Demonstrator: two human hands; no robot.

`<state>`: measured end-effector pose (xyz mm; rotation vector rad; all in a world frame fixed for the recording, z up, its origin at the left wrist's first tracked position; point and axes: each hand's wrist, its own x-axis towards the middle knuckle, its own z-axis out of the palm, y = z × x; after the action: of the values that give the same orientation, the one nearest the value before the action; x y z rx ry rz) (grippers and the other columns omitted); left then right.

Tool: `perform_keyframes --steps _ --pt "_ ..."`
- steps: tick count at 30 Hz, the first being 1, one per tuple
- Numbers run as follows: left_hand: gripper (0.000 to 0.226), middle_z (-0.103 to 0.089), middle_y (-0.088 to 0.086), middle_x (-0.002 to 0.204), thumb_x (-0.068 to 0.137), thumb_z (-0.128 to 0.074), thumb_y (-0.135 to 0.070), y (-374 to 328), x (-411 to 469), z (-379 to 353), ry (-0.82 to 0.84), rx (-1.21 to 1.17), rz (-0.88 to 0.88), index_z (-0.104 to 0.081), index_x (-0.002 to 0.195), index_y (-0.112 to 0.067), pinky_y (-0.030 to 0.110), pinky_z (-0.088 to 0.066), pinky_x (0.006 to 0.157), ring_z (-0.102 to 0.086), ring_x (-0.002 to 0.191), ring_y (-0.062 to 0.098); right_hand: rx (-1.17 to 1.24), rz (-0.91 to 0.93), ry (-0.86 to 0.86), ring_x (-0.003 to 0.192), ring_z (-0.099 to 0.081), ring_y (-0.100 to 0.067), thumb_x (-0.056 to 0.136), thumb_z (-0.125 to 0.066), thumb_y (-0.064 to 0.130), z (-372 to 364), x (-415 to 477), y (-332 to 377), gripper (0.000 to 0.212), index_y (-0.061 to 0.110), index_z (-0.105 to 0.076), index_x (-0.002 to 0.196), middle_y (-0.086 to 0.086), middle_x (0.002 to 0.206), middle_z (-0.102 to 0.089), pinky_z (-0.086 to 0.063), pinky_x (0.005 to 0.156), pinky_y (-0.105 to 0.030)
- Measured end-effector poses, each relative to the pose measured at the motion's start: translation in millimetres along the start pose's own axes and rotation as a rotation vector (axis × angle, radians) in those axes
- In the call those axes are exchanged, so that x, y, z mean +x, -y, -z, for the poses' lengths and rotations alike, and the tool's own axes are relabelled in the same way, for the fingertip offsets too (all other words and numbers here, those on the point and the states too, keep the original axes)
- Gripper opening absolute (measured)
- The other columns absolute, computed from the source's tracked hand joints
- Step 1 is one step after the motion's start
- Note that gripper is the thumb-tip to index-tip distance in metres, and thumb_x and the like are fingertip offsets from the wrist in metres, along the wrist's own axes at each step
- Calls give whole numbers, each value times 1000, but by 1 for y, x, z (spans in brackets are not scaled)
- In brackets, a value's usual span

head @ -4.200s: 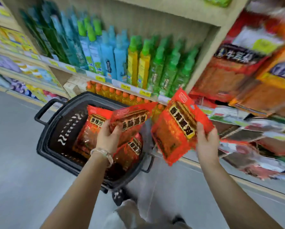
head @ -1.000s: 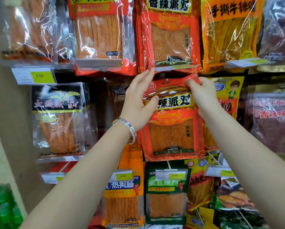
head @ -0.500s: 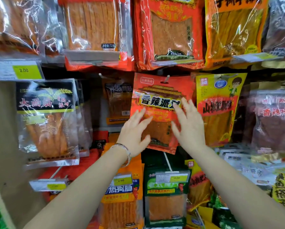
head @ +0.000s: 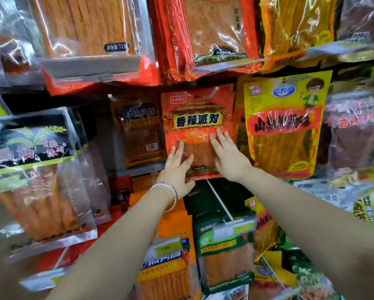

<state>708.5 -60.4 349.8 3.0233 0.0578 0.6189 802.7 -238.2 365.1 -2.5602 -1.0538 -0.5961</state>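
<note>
Hanging from a hook at the centre of a shop rack crowded with snack bags is a red packet (head: 198, 120) with a yellow label band. Both hands reach up to its lower half. The left hand (head: 177, 169), with a silver bracelet (head: 171, 192) on its wrist, lays straight, spread fingers (head: 179, 149) against the packet's lower left. The right hand (head: 230, 158) does the same at the lower right, fingers slightly apart. Neither hand grips anything. A yellow packet (head: 285, 131) hangs just beside the red one on the right, and a green packet (head: 224, 256) hangs below.
</note>
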Motion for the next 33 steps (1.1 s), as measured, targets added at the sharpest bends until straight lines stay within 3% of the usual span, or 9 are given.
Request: perform_keyframes --steps 4,8,11,14,18,21,26,29,33 --pt "65 14 -1 157 86 -60 -36 -14 -5 12 63 -107 4 -34 144 -25 34 -5 116 11 145 21 173 -97 70 145 -20 -24 95 -44 16 33 -7 6 58 15 -24 150 -7 160 -12 -25 115 -34" --pt "44 -42 6 145 89 -59 -29 -37 -39 28 80 -383 80 -53 131 -18 28 -27 111 -37 134 21 309 -145 -38 110 -58 -21 92 -52 23 58 -54 16 38 19 -57 129 -1 121 -65 -41 87 -23" --pt "25 -63 1 120 87 -60 -18 -56 -93 32 -100 -517 102 -66 111 -17 21 -37 98 -54 113 17 472 -167 -125 75 -55 -5 89 -58 24 53 -114 28 21 24 -66 109 21 79 -59 -34 66 -12" --pt "17 -63 -1 102 88 -60 -8 -77 -172 23 -193 -762 151 -66 100 -19 7 -40 81 -57 93 12 632 -234 -78 60 -50 -4 88 -62 17 22 -189 39 11 22 -64 97 14 63 -51 -39 67 -21" --pt "21 -64 19 107 90 -53 3 -99 -309 -28 37 -904 420 -63 109 1 25 -45 81 -56 87 12 745 -374 188 65 -51 -15 88 -60 6 -41 -315 65 15 10 -64 102 8 67 -54 -43 68 -25" --pt "27 -55 38 115 91 -46 11 -121 -428 -62 296 -988 707 -53 116 19 5 -40 64 -60 78 16 776 -495 491 58 -56 -23 89 -56 -1 -82 -415 97 12 -3 -62 99 -20 76 -61 -47 60 -24" --pt "23 -56 29 123 98 -44 -7 -145 -613 -104 834 -907 1088 -56 116 0 32 -48 79 -57 103 36 799 -811 1016 41 -51 0 93 -53 -2 -116 -551 153 15 6 -52 105 -11 75 -52 -36 42 -11" --pt "22 -64 24 109 94 -53 -13 -146 -703 -112 848 -896 1323 -63 111 -2 36 -48 81 -58 88 26 645 -640 1420 58 -53 -12 94 -54 12 -123 -595 177 10 15 -57 85 -8 81 -57 -39 53 -19" --pt "13 -67 14 107 90 -56 -15 -117 -769 -105 575 -902 1648 -66 93 -23 32 -47 92 -61 99 30 465 -351 1553 83 -62 -24 91 -55 15 -137 -610 218 15 7 -66 94 -11 97 -65 -45 62 -17"
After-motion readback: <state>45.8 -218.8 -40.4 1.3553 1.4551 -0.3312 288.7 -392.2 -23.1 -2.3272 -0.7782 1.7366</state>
